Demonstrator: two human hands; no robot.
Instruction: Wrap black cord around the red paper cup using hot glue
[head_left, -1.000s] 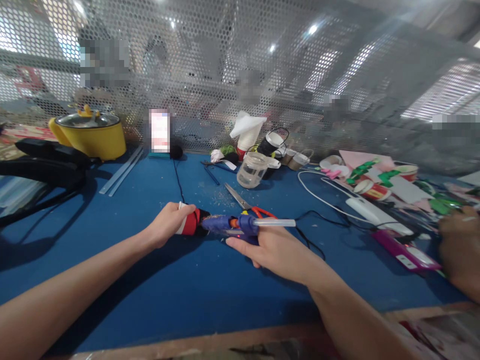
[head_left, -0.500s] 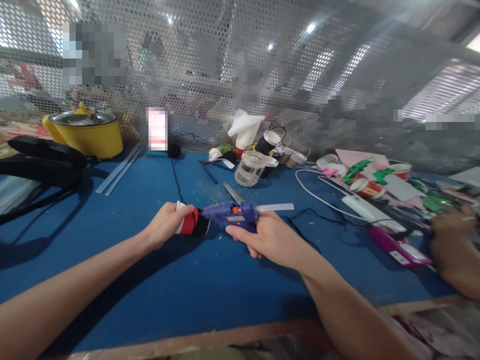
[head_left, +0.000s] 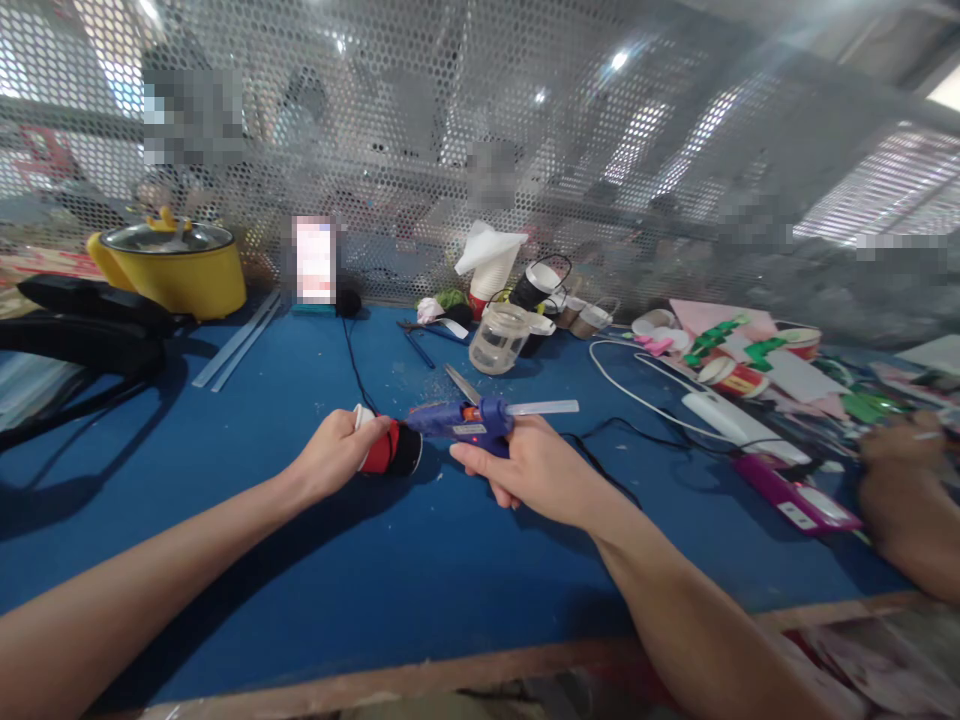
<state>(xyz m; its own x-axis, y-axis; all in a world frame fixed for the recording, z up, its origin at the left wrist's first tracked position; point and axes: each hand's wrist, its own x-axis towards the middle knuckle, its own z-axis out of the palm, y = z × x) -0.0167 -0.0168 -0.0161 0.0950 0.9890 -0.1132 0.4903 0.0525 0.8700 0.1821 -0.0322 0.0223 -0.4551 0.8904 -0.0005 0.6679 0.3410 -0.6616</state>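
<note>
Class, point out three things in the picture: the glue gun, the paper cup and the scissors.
glue gun (head_left: 459, 423), head view, on its blue barrel.
paper cup (head_left: 390, 450), head view, on its red side.
scissors (head_left: 460, 382), head view, on the metal blades.

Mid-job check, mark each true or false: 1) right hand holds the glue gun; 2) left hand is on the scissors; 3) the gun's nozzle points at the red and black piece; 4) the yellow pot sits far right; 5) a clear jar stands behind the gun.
1) True: the right hand grips the blue glue gun.
2) False: the left hand holds the red and black piece; the scissors lie untouched.
3) True.
4) False: the yellow pot is far left.
5) True: the clear jar.
</note>
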